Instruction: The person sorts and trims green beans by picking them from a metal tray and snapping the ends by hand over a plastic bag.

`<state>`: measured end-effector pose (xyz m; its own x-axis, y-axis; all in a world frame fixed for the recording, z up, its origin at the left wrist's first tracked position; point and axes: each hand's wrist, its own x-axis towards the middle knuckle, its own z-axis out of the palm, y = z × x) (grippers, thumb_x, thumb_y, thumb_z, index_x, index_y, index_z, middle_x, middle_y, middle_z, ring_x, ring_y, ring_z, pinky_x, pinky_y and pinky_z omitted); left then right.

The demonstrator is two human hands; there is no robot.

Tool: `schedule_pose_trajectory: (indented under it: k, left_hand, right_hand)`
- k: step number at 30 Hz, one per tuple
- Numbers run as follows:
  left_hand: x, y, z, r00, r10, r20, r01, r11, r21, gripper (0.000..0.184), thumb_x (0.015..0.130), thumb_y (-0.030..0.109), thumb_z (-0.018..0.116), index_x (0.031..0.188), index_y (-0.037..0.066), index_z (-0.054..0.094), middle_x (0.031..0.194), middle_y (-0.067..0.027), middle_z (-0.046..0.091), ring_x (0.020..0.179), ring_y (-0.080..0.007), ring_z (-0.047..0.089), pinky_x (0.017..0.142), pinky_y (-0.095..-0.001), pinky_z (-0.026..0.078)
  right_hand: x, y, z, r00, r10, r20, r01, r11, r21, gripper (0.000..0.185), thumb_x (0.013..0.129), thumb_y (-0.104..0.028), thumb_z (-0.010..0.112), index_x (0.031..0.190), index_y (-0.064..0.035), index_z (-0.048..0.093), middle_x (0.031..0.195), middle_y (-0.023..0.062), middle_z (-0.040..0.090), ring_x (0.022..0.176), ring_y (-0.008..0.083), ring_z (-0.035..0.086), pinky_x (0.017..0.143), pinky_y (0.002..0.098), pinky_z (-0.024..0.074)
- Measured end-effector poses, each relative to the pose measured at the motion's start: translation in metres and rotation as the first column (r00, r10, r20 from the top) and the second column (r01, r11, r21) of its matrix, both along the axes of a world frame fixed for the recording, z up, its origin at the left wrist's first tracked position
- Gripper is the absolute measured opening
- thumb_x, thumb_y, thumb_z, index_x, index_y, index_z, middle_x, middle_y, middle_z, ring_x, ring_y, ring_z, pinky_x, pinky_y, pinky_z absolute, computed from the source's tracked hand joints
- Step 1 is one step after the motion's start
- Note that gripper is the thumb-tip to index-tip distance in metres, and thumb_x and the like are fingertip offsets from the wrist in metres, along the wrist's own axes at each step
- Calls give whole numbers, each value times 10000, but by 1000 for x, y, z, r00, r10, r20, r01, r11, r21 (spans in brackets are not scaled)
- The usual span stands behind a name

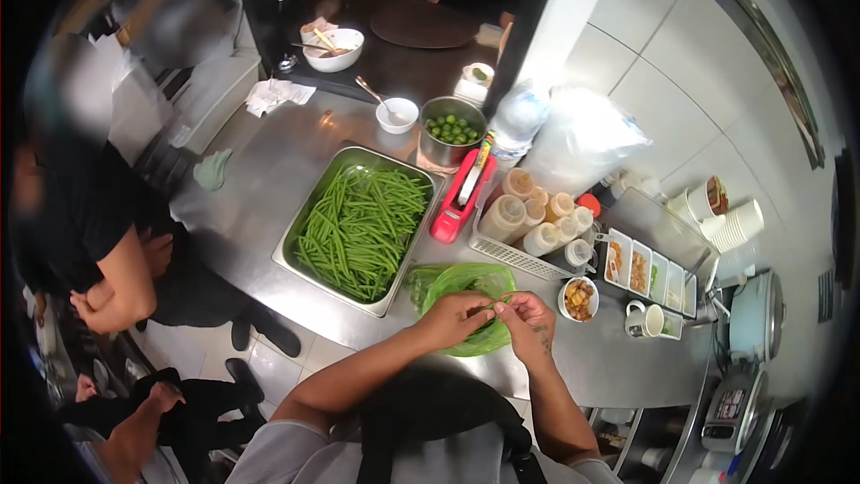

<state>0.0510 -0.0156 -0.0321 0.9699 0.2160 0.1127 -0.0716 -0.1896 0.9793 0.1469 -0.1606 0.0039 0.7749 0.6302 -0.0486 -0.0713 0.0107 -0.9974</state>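
Note:
My left hand [451,318] and my right hand [527,323] meet fingertip to fingertip, both closed in a pinch. Between them is a thin green strip that looks like a green bean [500,301], mostly covered by my fingers. Right below lies a light green plastic bag [479,341], its mouth spread open on the steel counter. What is inside the bag is hard to make out. Just left of it stands a deep steel tray [288,262] heaped with long green beans [363,229].
Behind the bag are a red bag sealer [452,215], a basket of squeeze bottles [515,256] and a pot of small green citrus fruit [452,130]. A bowl of brown-yellow pieces [579,299] and a mug [643,320] stand right. Another person [116,242] stands left with arms folded.

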Motion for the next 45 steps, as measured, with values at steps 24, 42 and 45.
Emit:
schedule_pose_trajectory:
  k: [24,42,45]
  left_hand:
    - [-75,35,43,955,99,-280,-60,988,143,242,930,161,620,1085,-23,651,822,-122,628,735,-164,575,711,-299,473]
    - [-78,24,47,942,279,-188,-336,815,-472,206,996,179,540,1028,-9,620,868,-90,672,628,-122,598,569,-262,502]
    - [-76,32,45,902,418,106,-220,657,-721,217,1020,192,474,1111,14,559,958,-109,649,683,-140,597,697,-339,550]
  right_hand:
    - [6,39,36,341,505,793,-279,860,-427,106,763,-76,700,867,-62,687,825,74,627,795,279,613,689,388,508]
    - [18,75,30,968,176,-179,-147,976,163,124,910,-68,580,908,32,654,776,29,635,707,70,563,668,216,455]
    - [4,59,12,798,597,-83,-601,798,-37,212,938,-159,608,1025,28,660,858,58,688,740,96,608,679,234,484]
